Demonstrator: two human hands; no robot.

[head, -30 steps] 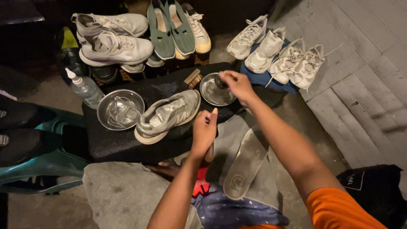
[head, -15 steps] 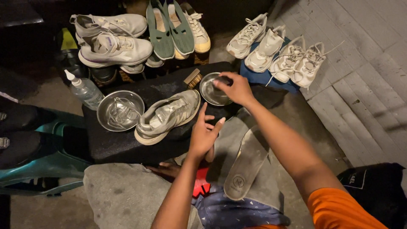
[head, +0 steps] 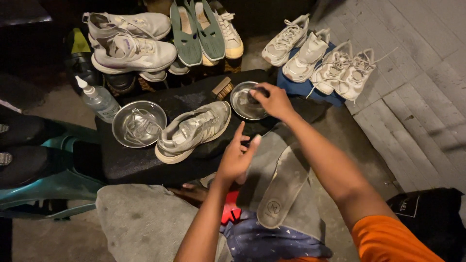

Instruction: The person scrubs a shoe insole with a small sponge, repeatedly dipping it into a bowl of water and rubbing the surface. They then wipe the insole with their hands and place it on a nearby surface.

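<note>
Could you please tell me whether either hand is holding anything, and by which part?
The right hand reaches into the small metal dish; whether its fingers grip something there cannot be told. The left hand is open, holding nothing, beside the grey sneaker.

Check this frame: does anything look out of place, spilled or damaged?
Nothing spilled or broken. Oddities: shoelaces lie coiled in the left steel bowl, the grey sneaker has none, and an insole rests loose by the person's lap.
</note>
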